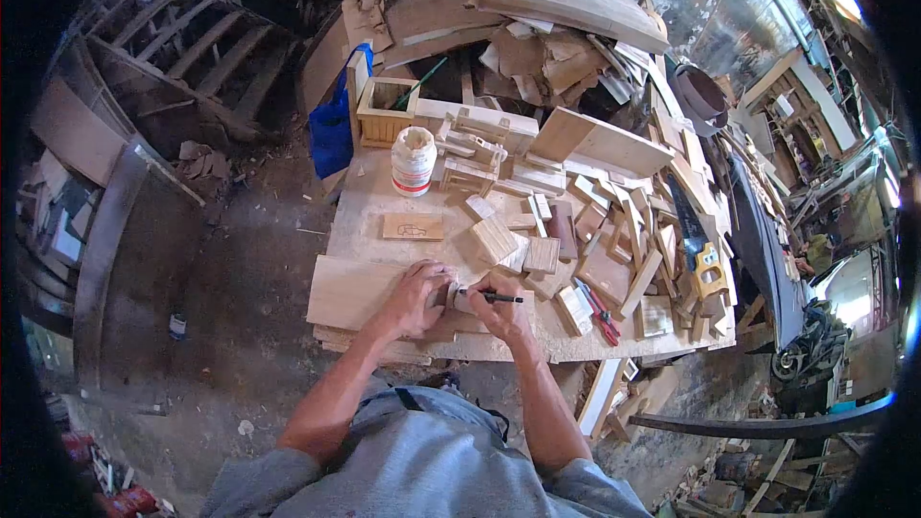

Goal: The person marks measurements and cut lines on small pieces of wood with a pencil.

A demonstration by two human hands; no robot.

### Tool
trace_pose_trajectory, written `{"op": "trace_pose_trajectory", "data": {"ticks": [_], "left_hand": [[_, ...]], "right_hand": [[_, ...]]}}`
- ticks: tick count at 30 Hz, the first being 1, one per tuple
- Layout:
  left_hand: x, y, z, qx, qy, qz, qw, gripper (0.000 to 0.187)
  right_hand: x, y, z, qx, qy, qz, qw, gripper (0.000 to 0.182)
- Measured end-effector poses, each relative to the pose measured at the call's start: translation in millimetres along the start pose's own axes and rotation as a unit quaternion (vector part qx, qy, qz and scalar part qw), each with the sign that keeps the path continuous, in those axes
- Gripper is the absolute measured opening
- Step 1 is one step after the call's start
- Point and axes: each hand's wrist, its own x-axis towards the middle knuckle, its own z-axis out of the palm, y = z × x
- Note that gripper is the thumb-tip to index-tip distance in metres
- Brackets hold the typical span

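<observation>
Bare matt wood board (350,290) — glossy white plastic jar (413,161), rough offcuts (614,230)

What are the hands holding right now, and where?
Right hand holds a pen around its middle; left hand presses on a wooden board.

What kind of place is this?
Most likely a woodworking shop. The workbench is heaped with cut wood blocks, a handsaw lies at its edge, and a glue bottle stands on it.
</observation>
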Motion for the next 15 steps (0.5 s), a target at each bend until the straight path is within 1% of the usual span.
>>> {"op": "trace_pose_trajectory", "data": {"ticks": [1, 2, 5, 7, 8, 10, 11, 13, 15], "left_hand": [[0, 1, 0, 0.006, -0.008, -0.011, 1.000, 0.068], [0, 0, -1, -0.005, 0.001, 0.000, 1.000, 0.068], [-2, -7, 4, -0.031, 0.019, 0.024, 0.999, 0.068], [0, -8, 3, -0.033, 0.023, 0.032, 0.999, 0.067], [0, -8, 3, -0.029, 0.013, 0.020, 0.999, 0.066], [3, 4, -7, -0.020, -0.008, -0.007, 1.000, 0.066], [4, 6, -9, -0.018, -0.007, -0.002, 1.000, 0.066], [4, 9, -10, -0.015, -0.008, 0.005, 1.000, 0.065], [3, 11, -11, -0.007, -0.019, -0.016, 1.000, 0.064]], "right_hand": [[0, 0, 1, 0.016, 0.000, 0.012, 1.000, 0.014], [0, 0, 2, 0.034, -0.001, 0.024, 0.999, 0.014], [2, 2, -2, 0.032, -0.028, -0.032, 0.999, 0.014], [3, -8, -7, 0.000, -0.043, -0.005, 0.999, 0.013], [3, -14, -8, -0.016, -0.052, 0.009, 0.998, 0.013], [0, -18, -7, 0.001, -0.036, 0.004, 0.999, 0.016], [-2, -19, -7, 0.008, -0.029, 0.002, 1.000, 0.017], [-2, 0, -3, 0.015, -0.048, -0.009, 0.999, 0.017], [-2, 8, -2, 0.015, -0.056, -0.021, 0.998, 0.018]]}}
